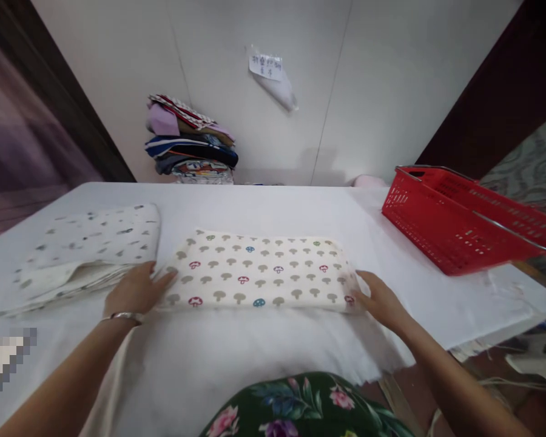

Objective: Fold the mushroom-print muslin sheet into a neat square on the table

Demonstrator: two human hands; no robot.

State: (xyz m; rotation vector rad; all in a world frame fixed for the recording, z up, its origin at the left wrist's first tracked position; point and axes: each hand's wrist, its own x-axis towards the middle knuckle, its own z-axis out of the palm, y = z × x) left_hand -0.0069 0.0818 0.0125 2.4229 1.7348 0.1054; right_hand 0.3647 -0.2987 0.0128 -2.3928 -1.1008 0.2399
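A cream cloth printed with grey, red, blue and green mushrooms (255,267) lies folded into a long rectangle before me. My left hand (134,290), with a bracelet at the wrist, is at its left edge, thumb against the fabric and fingers bent. At the right edge, the thumb and fingers of my right hand (377,300) close around the cloth's near corner. Parts of both hands' fingers are hidden. Close beyond my left hand is a folded white cloth with small dark prints (100,237), its near layers slightly lifted.
A white-covered table (273,209) spans the view. A red plastic basket (464,224) stands at its right edge. Against the back wall rises a stack of folded fabrics (191,139). A paper label in a plastic bag (273,76) hangs on the wall.
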